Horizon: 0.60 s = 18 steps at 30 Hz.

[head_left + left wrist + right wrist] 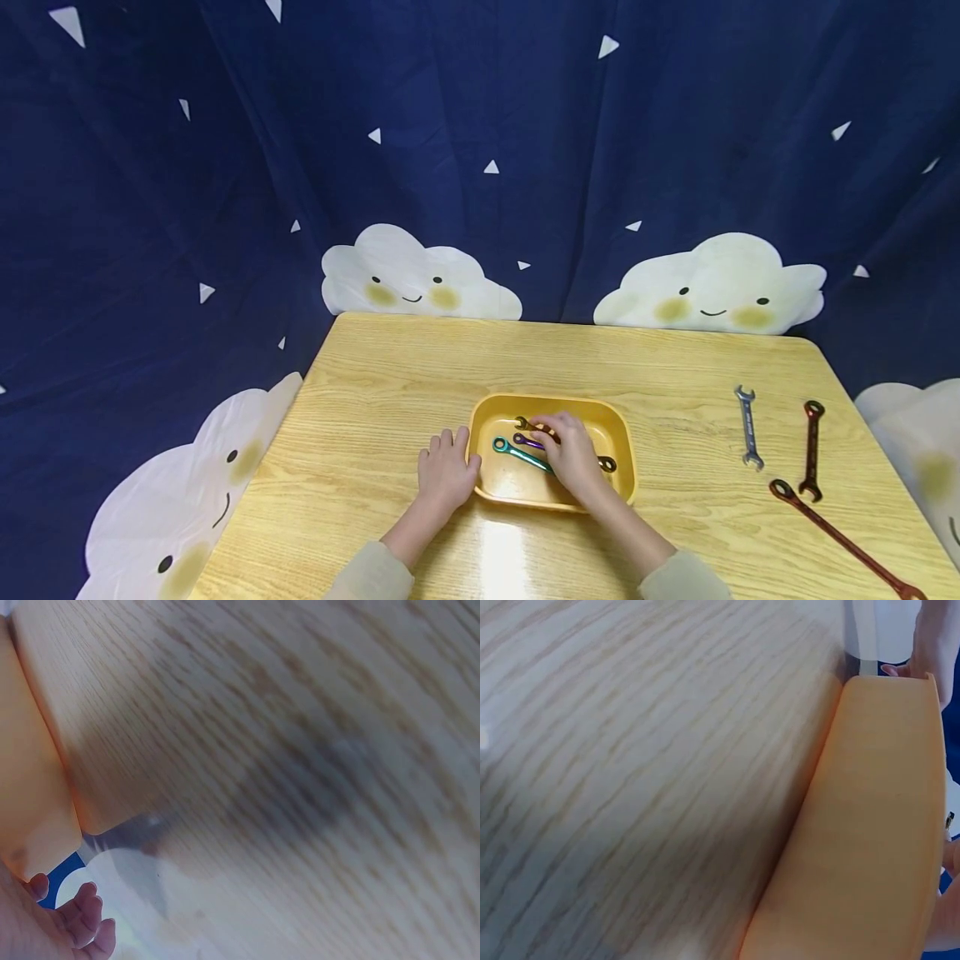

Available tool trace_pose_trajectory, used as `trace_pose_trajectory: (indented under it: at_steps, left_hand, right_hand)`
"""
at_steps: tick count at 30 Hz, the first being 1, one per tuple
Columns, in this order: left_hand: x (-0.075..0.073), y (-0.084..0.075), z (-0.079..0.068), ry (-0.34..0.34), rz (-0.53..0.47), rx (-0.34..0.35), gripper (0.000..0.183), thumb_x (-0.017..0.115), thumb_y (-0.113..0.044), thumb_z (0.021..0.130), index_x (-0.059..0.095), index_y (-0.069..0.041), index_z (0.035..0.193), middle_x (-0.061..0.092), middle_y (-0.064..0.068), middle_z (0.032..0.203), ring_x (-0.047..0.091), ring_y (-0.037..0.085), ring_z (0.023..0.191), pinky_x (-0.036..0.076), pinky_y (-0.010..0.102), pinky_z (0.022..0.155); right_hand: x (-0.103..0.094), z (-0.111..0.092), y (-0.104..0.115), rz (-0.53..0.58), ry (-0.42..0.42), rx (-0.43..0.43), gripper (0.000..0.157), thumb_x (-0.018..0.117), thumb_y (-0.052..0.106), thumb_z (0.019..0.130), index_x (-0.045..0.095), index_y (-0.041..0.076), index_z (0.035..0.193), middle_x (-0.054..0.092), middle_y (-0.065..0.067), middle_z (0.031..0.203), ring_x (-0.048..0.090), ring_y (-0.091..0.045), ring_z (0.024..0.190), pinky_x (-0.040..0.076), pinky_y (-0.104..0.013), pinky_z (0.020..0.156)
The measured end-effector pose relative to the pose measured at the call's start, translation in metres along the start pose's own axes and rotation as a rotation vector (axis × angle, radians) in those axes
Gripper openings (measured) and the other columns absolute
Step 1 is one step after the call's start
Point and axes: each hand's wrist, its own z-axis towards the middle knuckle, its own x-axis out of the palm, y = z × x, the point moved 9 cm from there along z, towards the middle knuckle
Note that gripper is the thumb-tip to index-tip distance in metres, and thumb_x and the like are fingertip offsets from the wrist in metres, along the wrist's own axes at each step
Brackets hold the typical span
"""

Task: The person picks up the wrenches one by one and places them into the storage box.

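Observation:
A yellow-orange plastic tray (498, 498) sits on the wooden table with several wrenches inside. My right hand (573, 458) reaches into it, thumb and fingers pinching a gold-coloured combination wrench (522, 423) whose ring end shows beyond the palm. Close under the fingertips lies a purple wrench (528, 440), partly hidden by the hand. A teal ratchet wrench (517, 452) rests nearer the front, its far end covered. Beside the tray's left wall is my left hand (446, 473), fingers extended and thumb at the rim. The left wrist view shows its fingers (88, 919) loosely bent.
On the table's right side lie a silver open-end wrench (747, 427), a dark red combination wrench (812, 450) and a longer red one (840, 537) reaching the near edge. A dark blue curtain (480, 100) with clouds hangs behind the wooden table (390, 367).

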Motion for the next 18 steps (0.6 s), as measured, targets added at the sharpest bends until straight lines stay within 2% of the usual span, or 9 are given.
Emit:
trace_pose_trajectory:
  at_steps: [5, 18]
  left_hand:
    - [0.001, 0.000, 0.000, 0.005, -0.004, -0.005, 0.033, 0.046, -0.033, 0.085, 0.046, -0.014, 0.112, 0.047, 0.008, 0.092, 0.045, 0.026, 0.084, 0.036, 0.040, 0.067]
    - [0.000, 0.000, 0.000, -0.001, -0.007, -0.004, 0.034, 0.048, -0.033, 0.084, 0.046, -0.013, 0.113, 0.048, 0.009, 0.093, 0.045, 0.026, 0.084, 0.036, 0.040, 0.067]
  right_hand:
    - [0.009, -0.003, -0.001, 0.002, 0.051, 0.014, 0.019, 0.072, 0.006, 0.074, 0.070, 0.010, 0.092, 0.062, -0.005, 0.085, 0.056, -0.022, 0.082, 0.046, -0.039, 0.072]
    - [0.027, -0.007, 0.001, 0.013, 0.118, -0.072, 0.017, 0.073, 0.009, 0.073, 0.070, 0.012, 0.089, 0.059, 0.002, 0.079, 0.053, -0.014, 0.074, 0.045, -0.031, 0.066]
